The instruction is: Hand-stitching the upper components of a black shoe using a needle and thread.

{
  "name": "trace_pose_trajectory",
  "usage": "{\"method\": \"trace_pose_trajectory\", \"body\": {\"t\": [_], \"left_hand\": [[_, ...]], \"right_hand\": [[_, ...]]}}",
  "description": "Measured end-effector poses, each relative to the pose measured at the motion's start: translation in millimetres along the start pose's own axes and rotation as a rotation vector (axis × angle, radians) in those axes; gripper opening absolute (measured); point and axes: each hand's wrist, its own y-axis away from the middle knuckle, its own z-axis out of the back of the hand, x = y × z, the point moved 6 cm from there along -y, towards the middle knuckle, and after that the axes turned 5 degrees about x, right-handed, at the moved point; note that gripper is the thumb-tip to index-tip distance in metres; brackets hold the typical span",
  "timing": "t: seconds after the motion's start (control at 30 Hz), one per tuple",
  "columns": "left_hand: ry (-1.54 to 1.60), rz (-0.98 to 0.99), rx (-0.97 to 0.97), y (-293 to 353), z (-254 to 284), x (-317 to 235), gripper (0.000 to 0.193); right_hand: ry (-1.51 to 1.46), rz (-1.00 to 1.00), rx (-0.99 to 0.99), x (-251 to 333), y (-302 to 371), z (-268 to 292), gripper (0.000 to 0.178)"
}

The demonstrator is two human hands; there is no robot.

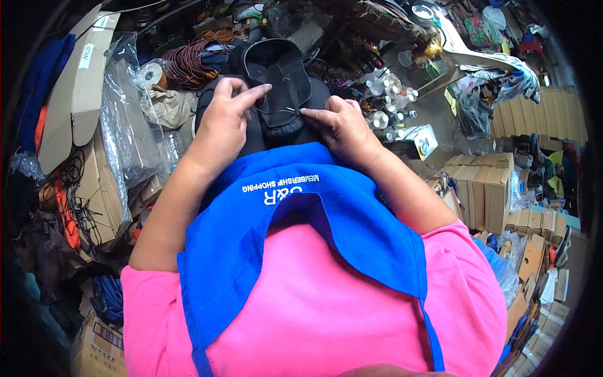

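A black shoe (287, 78), its dark opening facing up, rests over my dark-clad lap, just beyond the blue apron (326, 164). My left hand (231, 116) is at its left side, with the index finger stretched toward the opening and the other fingers curled; what they pinch, if anything, is hidden. On the right side, my right hand (342, 125) is closed, its thumb and index fingertips pressed at the shoe's edge. A short pale strand (290, 109), perhaps thread, shows beside those fingertips. The gathered end of the shoe lies nearest me.
Coiled reddish-brown cord (191, 63) and a thread spool (152, 74) sit to the far left, near clear plastic sheeting (129, 119). Several small bottles (389, 94) stand on the right. Cardboard boxes (480, 188) are stacked farther right, and a cardboard sheet (78, 88) leans at left.
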Motion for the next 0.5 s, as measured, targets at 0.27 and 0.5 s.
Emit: {"method": "trace_pose_trajectory", "body": {"t": [0.27,0.5], "left_hand": [[-0.576,-0.083,-0.051,17.5,-13.8,-10.4,0.021],[-0.237,-0.103,-0.038,-6.6,-21.5,8.0,0.020]], "right_hand": [[0.046,-0.063,0.019,-9.7,2.7,-5.1,0.044],[-0.245,-0.048,0.163,-39.4,-21.1,-0.6,0.034]]}}
